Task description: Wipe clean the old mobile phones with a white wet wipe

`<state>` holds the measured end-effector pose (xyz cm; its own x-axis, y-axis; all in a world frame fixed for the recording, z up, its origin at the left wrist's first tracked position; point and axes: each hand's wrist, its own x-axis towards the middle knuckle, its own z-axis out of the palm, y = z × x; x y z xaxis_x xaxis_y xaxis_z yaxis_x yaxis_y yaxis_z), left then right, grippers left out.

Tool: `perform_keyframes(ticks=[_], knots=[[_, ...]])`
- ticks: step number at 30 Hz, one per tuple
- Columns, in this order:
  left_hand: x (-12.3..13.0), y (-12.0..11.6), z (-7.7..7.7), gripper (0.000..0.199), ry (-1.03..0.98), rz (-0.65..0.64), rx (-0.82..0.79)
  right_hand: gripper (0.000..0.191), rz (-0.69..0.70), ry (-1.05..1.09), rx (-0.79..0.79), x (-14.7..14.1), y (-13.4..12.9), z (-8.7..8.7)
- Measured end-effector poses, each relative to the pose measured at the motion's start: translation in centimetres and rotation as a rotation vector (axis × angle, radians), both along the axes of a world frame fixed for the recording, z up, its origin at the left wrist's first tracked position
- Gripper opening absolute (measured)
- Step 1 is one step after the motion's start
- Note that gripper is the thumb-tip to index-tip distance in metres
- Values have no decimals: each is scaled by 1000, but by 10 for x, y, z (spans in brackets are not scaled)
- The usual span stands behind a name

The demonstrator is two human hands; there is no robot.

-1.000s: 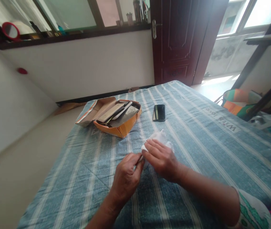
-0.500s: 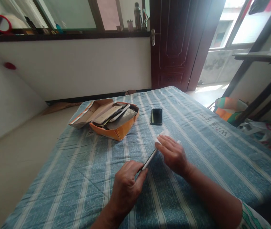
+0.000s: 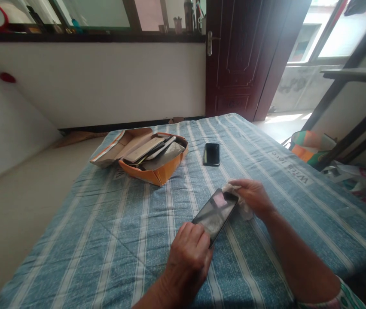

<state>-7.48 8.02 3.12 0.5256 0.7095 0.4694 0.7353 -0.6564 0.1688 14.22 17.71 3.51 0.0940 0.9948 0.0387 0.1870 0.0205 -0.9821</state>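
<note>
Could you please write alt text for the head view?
The left hand holds a phone; the right hand holds a white wipe at its far end. Beyond, on blue striped fabric, lie another phone and an open orange box of flat devices.

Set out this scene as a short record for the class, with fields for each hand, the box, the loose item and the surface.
Left hand: grips the near end of a dark, flat, rectangular phone, glossy screen showing
Right hand: holds a crumpled white cloth or tissue at that phone's far end
Box: open orange cardboard box with flat, phone-like devices inside
Loose item: black rectangular phone, right of the box
Surface: blue fabric with white stripes
</note>
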Motion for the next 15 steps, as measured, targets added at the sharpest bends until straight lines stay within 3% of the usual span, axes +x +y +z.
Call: perform_keyframes(ticks=[4,10,15], knots=[[1,-1,0,13,33,38,-108,25,-66,-24,54,1,0,0],[-4,3,2,44,-1,166,-167,25,-235,-236,240,11,0,-5],[-8,8,-3,64,7,267,-167,31,5,-583,493,-9,-15,-14]])
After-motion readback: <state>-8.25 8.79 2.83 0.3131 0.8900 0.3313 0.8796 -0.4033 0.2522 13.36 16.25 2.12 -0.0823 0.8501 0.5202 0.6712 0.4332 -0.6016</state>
